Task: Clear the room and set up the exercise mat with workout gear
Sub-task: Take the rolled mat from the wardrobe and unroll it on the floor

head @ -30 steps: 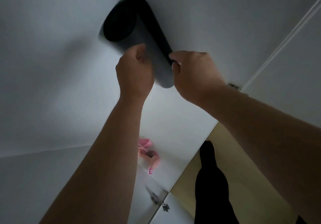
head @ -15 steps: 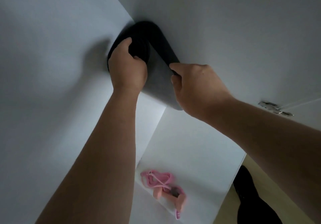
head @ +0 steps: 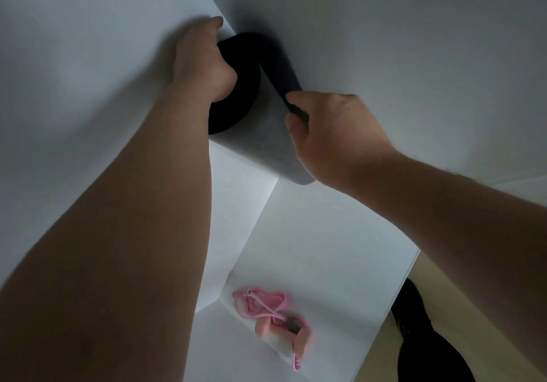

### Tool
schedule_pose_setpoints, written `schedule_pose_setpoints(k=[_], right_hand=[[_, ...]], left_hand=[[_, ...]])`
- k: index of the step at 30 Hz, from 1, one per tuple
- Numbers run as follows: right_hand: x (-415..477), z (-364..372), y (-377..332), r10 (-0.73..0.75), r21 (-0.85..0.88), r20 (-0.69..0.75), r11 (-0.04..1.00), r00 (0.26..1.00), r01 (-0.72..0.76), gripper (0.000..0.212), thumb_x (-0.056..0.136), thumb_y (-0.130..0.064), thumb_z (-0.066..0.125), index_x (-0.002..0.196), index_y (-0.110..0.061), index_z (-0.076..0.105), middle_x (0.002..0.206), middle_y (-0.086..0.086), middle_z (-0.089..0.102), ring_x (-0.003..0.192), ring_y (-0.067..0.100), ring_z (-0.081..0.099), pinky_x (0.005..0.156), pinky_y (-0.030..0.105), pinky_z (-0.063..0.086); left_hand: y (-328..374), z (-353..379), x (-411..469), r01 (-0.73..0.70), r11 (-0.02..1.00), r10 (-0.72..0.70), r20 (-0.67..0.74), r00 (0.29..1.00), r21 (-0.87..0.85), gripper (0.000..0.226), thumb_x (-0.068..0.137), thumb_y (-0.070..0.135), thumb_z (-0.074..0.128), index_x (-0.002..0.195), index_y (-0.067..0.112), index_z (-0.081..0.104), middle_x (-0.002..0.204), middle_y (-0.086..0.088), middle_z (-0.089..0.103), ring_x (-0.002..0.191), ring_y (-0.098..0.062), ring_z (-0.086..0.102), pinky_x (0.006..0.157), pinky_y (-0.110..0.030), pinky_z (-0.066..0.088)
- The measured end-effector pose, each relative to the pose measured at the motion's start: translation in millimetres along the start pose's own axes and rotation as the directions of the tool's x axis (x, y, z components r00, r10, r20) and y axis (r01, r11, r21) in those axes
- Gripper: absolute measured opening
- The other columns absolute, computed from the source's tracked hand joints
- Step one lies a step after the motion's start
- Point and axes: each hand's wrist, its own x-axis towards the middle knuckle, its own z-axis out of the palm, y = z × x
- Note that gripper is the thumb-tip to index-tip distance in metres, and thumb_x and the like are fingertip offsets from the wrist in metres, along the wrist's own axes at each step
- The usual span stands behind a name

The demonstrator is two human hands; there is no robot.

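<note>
Left hand (head: 204, 58) is curled over the dark upper end of a rolled exercise mat (head: 260, 138), which is set into a white corner. Right hand (head: 331, 132) is clamped on the roll's outer edge, lower down. A pink skipping rope (head: 275, 313) is seen below on a white surface (head: 340, 263).

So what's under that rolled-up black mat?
Lower down, a pink rope with handles lies on a white surface. The right hand covers part of the bottom end of the rolled mat, so whether it stands on anything can't be seen.
</note>
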Motion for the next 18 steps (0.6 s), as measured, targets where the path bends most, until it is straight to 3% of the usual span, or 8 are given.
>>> schedule_pose_setpoints(k=[3, 7, 9, 10, 12, 14, 18], right_hand=[[-8, -1, 2, 0.035, -0.001, 0.008, 0.999, 0.999, -0.035, 0.033, 0.105, -0.031, 0.042, 0.129, -0.019, 0.062, 0.103, 0.006, 0.068, 0.082, 0.021, 0.054, 0.074, 0.03, 0.05], [-21, -1, 8, 0.056, -0.025, 0.017, 0.998, 0.998, -0.055, 0.027, 0.104, -0.03, 0.042, 0.115, -0.02, 0.065, 0.085, 0.002, 0.062, 0.073, 0.021, 0.056, 0.057, 0.025, 0.041], [-29, -5, 9, 0.077, -0.04, 0.029, 0.996, 0.997, -0.076, 0.025, 0.104, -0.029, 0.043, 0.114, -0.021, 0.065, 0.078, 0.0, 0.057, 0.066, 0.019, 0.053, 0.058, 0.026, 0.037], [-34, -7, 10, 0.088, -0.047, 0.035, 0.995, 0.996, -0.086, 0.026, 0.104, -0.029, 0.044, 0.118, -0.021, 0.065, 0.083, 0.001, 0.06, 0.07, 0.02, 0.055, 0.063, 0.026, 0.039], [-45, -14, 12, 0.11, -0.04, 0.04, 0.993, 0.993, -0.108, 0.031, 0.104, -0.03, 0.046, 0.129, -0.021, 0.062, 0.109, 0.005, 0.067, 0.096, 0.026, 0.062, 0.078, 0.03, 0.048], [-57, -21, 16, 0.133, -0.004, 0.026, 0.991, 0.991, -0.133, 0.035, 0.104, -0.031, 0.048, 0.135, -0.02, 0.058, 0.129, 0.005, 0.065, 0.115, 0.027, 0.061, 0.091, 0.032, 0.049], [-86, -33, 30, 0.136, 0.02, 0.0, 0.991, 0.991, -0.136, 0.041, 0.098, -0.04, 0.055, 0.136, -0.021, 0.055, 0.128, 0.002, 0.065, 0.114, 0.026, 0.062, 0.086, 0.03, 0.048]], left_hand=[[-3, 0, -7, -0.032, 0.999, 0.032, -0.012, 0.999, 0.007, 0.074, 0.081, 0.008, 0.062, 0.151, 0.027, 0.047, 0.149, -0.003, 0.053, 0.14, -0.023, 0.047, 0.119, -0.034, 0.035], [1, -1, -33, -0.146, 0.988, 0.144, 0.061, 0.988, 0.041, 0.048, 0.077, 0.015, 0.071, 0.123, 0.029, 0.071, 0.11, 0.0, 0.073, 0.103, -0.022, 0.068, 0.087, -0.025, 0.048], [5, -2, -54, -0.169, 0.985, 0.166, 0.09, 0.982, 0.024, 0.041, 0.074, 0.023, 0.07, 0.115, 0.031, 0.071, 0.101, 0.003, 0.072, 0.093, -0.02, 0.067, 0.084, -0.029, 0.051], [7, -1, -64, -0.176, 0.984, 0.174, 0.095, 0.98, 0.011, 0.039, 0.072, 0.028, 0.067, 0.111, 0.033, 0.07, 0.099, 0.003, 0.072, 0.092, -0.022, 0.068, 0.085, -0.034, 0.055], [14, 0, -87, -0.197, 0.98, 0.196, 0.099, 0.976, 0.005, 0.038, 0.068, 0.032, 0.061, 0.105, 0.034, 0.067, 0.095, 0.002, 0.072, 0.091, -0.026, 0.069, 0.085, -0.041, 0.057], [22, 1, -111, -0.23, 0.972, 0.224, 0.11, 0.968, 0.039, 0.033, 0.071, 0.026, 0.065, 0.104, 0.03, 0.069, 0.094, 0.0, 0.073, 0.091, -0.028, 0.068, 0.084, -0.038, 0.056], [34, 4, -161, -0.278, 0.956, 0.272, 0.076, 0.959, 0.091, 0.031, 0.078, 0.026, 0.072, 0.108, 0.026, 0.069, 0.096, -0.001, 0.073, 0.093, -0.031, 0.067, 0.078, -0.035, 0.052]])
